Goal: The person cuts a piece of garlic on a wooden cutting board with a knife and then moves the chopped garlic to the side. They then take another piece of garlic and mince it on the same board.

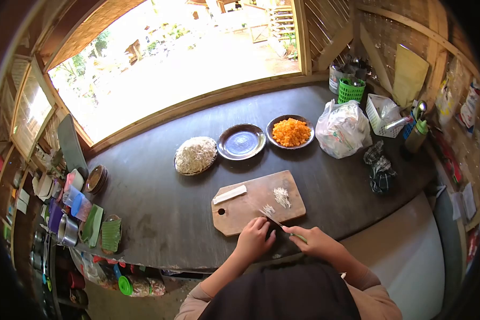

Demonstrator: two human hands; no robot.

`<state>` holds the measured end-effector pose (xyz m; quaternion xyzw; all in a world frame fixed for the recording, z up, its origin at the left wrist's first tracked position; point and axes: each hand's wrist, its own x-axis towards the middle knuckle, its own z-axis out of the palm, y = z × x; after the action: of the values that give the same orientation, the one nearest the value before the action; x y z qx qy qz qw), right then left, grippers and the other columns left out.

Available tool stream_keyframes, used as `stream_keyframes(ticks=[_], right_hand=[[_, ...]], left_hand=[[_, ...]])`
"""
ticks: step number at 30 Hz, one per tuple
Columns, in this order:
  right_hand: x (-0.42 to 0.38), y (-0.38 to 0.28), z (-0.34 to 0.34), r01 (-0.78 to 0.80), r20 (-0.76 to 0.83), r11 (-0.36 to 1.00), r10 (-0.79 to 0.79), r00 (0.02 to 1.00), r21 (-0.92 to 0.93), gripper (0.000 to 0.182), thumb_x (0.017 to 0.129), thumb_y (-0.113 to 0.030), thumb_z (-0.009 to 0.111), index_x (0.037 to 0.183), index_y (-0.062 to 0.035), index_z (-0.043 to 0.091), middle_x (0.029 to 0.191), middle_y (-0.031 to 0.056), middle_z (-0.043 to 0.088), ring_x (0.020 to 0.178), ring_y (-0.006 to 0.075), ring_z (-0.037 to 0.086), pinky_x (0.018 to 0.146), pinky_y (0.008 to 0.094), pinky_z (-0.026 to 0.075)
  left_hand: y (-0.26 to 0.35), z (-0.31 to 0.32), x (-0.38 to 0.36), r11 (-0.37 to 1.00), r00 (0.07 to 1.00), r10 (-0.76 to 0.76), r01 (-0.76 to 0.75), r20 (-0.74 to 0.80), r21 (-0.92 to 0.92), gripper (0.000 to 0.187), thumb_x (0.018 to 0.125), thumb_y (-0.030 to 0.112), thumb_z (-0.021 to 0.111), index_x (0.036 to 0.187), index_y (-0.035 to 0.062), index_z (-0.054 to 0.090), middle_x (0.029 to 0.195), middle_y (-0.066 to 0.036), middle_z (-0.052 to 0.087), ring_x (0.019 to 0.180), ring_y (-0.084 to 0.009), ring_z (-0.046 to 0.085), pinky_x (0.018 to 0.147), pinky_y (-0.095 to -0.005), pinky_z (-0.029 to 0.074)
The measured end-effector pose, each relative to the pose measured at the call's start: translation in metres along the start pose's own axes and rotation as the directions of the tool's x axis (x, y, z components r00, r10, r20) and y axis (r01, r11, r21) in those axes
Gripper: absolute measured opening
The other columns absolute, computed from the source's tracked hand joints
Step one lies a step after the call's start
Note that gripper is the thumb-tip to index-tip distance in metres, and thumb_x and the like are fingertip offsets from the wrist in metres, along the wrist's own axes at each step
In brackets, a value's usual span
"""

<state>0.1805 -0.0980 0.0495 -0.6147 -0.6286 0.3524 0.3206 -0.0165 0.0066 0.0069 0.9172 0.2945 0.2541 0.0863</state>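
Note:
My right hand [316, 242] grips a knife [274, 219] with a green handle, its blade on the wooden cutting board [234, 213]. Beside the blade, my left hand [255, 238] rests at the board's near edge with its fingers curled; what they press on is too small to make out. Thin white strips [268, 210] lie by the blade, and a small pile of white shreds [282, 198] sits further right. A long white piece [230, 194] lies at the board's left. Behind the board stand a heaped plate of white shreds [196, 155], an empty dark plate [241, 142] and a plate of chopped orange food [290, 132].
A filled plastic bag [344, 129], a black crumpled bag [379, 168], a green basket [351, 90] and a white basket [383, 116] stand at the right. Stacked bowls [97, 179], a metal pot [68, 230] and green leaf pieces [111, 234] are at the left.

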Motion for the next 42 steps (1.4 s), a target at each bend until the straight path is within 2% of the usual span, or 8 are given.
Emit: stream_keyframes(ticks=[7, 13, 19, 21, 28, 31, 37, 42], right_hand=[[0.002, -0.001, -0.001, -0.055, 0.033, 0.998, 0.054, 0.998, 0.018, 0.032, 0.095, -0.019, 0.058, 0.127, -0.016, 0.062, 0.075, 0.0231, 0.064, 0.063, 0.0396, 0.064, 0.061, 0.0422, 0.05], [0.003, 0.001, 0.002, 0.073, -0.043, 0.997, -0.071, 0.997, 0.028, 0.031, 0.095, -0.019, 0.058, 0.126, -0.0156, 0.062, 0.074, 0.0227, 0.064, 0.062, 0.0383, 0.064, 0.061, 0.0417, 0.05], [0.003, 0.002, 0.0, -0.104, 0.07, 0.994, 0.102, 0.992, 0.021, 0.032, 0.096, -0.021, 0.058, 0.127, -0.0163, 0.061, 0.077, 0.0236, 0.064, 0.068, 0.0401, 0.065, 0.062, 0.0441, 0.051], [0.011, 0.02, 0.021, 0.172, -0.097, 0.984, -0.176, 0.98, -0.056, 0.033, 0.096, -0.02, 0.057, 0.128, -0.0168, 0.06, 0.075, 0.0226, 0.064, 0.066, 0.0394, 0.065, 0.061, 0.044, 0.051], [-0.001, 0.005, 0.001, 0.032, 0.017, 0.999, -0.032, 0.999, -0.013, 0.034, 0.096, -0.019, 0.058, 0.13, -0.0159, 0.059, 0.074, 0.0228, 0.063, 0.064, 0.0385, 0.064, 0.06, 0.0404, 0.05], [0.0, 0.001, 0.0, -0.014, 0.05, 1.0, 0.014, 0.999, 0.004, 0.032, 0.095, -0.021, 0.058, 0.128, -0.0175, 0.06, 0.075, 0.0227, 0.064, 0.065, 0.0421, 0.063, 0.06, 0.0467, 0.051], [0.009, 0.01, 0.018, 0.156, -0.09, 0.988, -0.155, 0.984, -0.001, 0.033, 0.096, -0.022, 0.057, 0.128, -0.0172, 0.06, 0.073, 0.0237, 0.063, 0.064, 0.0418, 0.063, 0.06, 0.0453, 0.05], [-0.003, -0.007, -0.004, -0.105, 0.087, 0.994, 0.105, 0.991, -0.013, 0.033, 0.096, -0.023, 0.057, 0.128, -0.0172, 0.059, 0.08, 0.0229, 0.066, 0.072, 0.0427, 0.064, 0.065, 0.0479, 0.051]], left_hand=[[0.003, -0.003, 0.001, 0.999, 1.0, -0.03, 0.03, -0.001, -0.03, 0.03, 0.084, 0.023, 0.066, 0.1, -0.0028, 0.066, 0.107, -0.014, 0.063, 0.106, -0.0295, 0.06, 0.093, -0.037, 0.05], [0.001, -0.001, -0.001, 0.999, 0.999, -0.032, 0.032, -0.006, -0.037, 0.028, 0.083, 0.019, 0.069, 0.101, -0.0009, 0.066, 0.109, -0.015, 0.063, 0.107, -0.0321, 0.061, 0.092, -0.0388, 0.051], [0.006, -0.003, 0.0, 0.998, 0.999, -0.047, 0.046, -0.005, -0.049, 0.028, 0.083, 0.018, 0.069, 0.103, -0.001, 0.066, 0.109, -0.016, 0.063, 0.107, -0.033, 0.06, 0.092, -0.0393, 0.051], [0.005, -0.002, -0.001, 0.996, 0.999, -0.05, 0.05, -0.001, -0.073, 0.028, 0.083, 0.017, 0.069, 0.103, -0.0014, 0.065, 0.11, -0.016, 0.063, 0.107, -0.0334, 0.06, 0.092, -0.0396, 0.05], [0.002, 0.001, -0.001, 0.994, 0.999, -0.041, 0.04, -0.014, -0.103, 0.027, 0.083, 0.016, 0.069, 0.102, -0.0018, 0.064, 0.109, -0.017, 0.062, 0.107, -0.0339, 0.06, 0.093, -0.0398, 0.05], [0.002, -0.001, -0.001, 0.994, 0.999, -0.044, 0.043, -0.006, -0.098, 0.027, 0.083, 0.016, 0.069, 0.102, -0.0019, 0.064, 0.109, -0.017, 0.062, 0.107, -0.0343, 0.06, 0.093, -0.04, 0.05], [0.005, -0.003, 0.0, 0.996, 0.999, -0.043, 0.045, 0.025, -0.078, 0.027, 0.082, 0.015, 0.069, 0.102, -0.0022, 0.064, 0.109, -0.017, 0.062, 0.108, -0.0345, 0.06, 0.093, -0.0401, 0.05], [0.003, 0.002, -0.002, 0.997, 0.999, -0.041, 0.039, -0.028, -0.072, 0.025, 0.081, 0.014, 0.068, 0.101, -0.0025, 0.064, 0.108, -0.017, 0.062, 0.106, -0.0341, 0.06, 0.092, -0.04, 0.05]])
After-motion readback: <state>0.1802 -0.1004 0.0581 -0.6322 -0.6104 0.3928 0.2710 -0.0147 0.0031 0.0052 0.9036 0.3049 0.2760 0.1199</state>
